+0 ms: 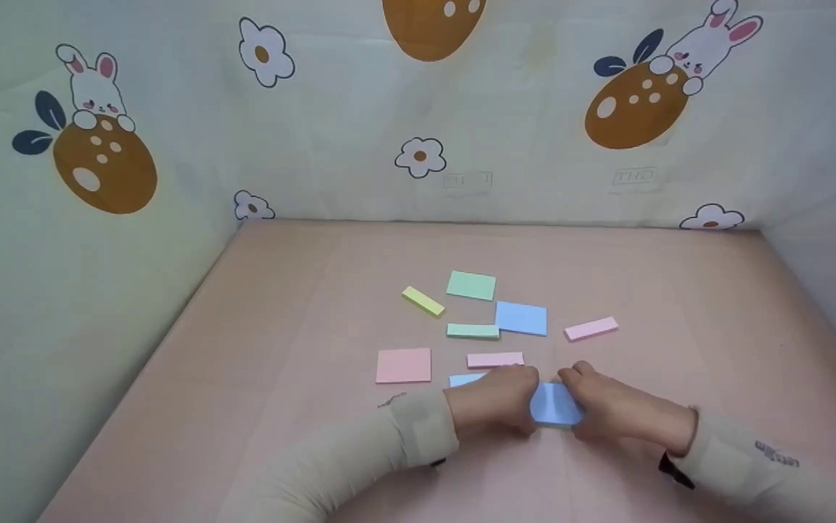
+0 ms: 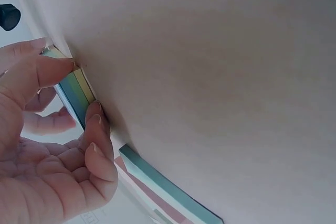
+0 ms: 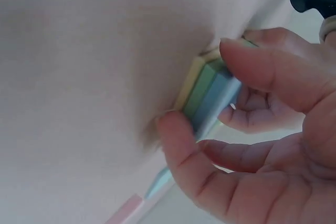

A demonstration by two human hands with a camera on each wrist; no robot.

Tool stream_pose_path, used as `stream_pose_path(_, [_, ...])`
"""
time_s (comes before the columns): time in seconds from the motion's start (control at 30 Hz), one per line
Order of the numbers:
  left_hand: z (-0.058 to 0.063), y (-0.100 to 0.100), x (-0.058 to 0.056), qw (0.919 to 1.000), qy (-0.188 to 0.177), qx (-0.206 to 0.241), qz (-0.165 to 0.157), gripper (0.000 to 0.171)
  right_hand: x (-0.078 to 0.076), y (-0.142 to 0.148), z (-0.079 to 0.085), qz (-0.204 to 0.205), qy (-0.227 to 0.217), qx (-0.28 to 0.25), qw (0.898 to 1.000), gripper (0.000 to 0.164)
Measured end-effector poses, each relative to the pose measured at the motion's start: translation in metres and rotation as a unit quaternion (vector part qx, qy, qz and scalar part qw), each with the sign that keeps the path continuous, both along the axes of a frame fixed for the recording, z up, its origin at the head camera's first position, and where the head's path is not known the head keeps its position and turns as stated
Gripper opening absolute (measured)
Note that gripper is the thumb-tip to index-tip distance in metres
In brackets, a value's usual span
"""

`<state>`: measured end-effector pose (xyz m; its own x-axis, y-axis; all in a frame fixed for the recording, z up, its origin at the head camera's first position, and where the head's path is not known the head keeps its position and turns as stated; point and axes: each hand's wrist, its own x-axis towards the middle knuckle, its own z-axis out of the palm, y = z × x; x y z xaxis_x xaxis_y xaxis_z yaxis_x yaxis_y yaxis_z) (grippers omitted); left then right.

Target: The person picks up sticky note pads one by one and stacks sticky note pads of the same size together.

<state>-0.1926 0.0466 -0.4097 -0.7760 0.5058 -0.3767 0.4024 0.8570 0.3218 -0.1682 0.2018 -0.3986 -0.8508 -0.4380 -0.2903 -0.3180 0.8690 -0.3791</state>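
A stack of sticky note pads lies near the front of the table, its top pad blue. My left hand grips the left side, and my right hand grips the right. In the left wrist view the stack shows yellow, green and blue layers between thumb and fingers. The same layers of the stack show in the right wrist view, yellow nearest the table. Behind my left hand, another blue pad is partly covered. Just beyond it lies a narrow pink pad.
A pink pad lies to the left. Farther back are a narrow green pad, a blue pad, a green pad and a narrow yellow pad. A narrow pink pad lies at the right. Patterned cloth surrounds the table.
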Motion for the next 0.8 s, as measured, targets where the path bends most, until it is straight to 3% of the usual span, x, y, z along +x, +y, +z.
stream_pose_path(0.1, [0.000, 0.000, 0.000, 1.0000, -0.005, 0.004, -0.004, 0.040, -0.010, 0.002, 0.014, -0.001, -0.005, 0.018, 1.000, 0.062])
stream_pose_path(0.27, [-0.001, -0.003, -0.001, 0.9996, 0.001, 0.011, -0.025, 0.036, -0.044, 0.006, 0.034, 0.009, 0.039, 0.015, 0.999, 0.043])
stream_pose_path(0.37, [0.000, -0.004, -0.002, 0.9995, 0.000, 0.011, -0.029, 0.038, -0.068, 0.005, 0.029, 0.020, 0.064, 0.010, 0.998, 0.037])
stream_pose_path(0.57, [0.000, -0.001, -0.003, 0.9995, 0.001, 0.002, -0.032, 0.042, -0.105, -0.002, 0.004, 0.064, 0.113, 0.047, 0.990, 0.034])
stream_pose_path(0.8, [0.000, -0.005, -0.003, 0.9996, -0.005, 0.003, -0.028, 0.044, -0.125, -0.019, -0.005, 0.075, 0.070, 0.068, 0.992, 0.040])
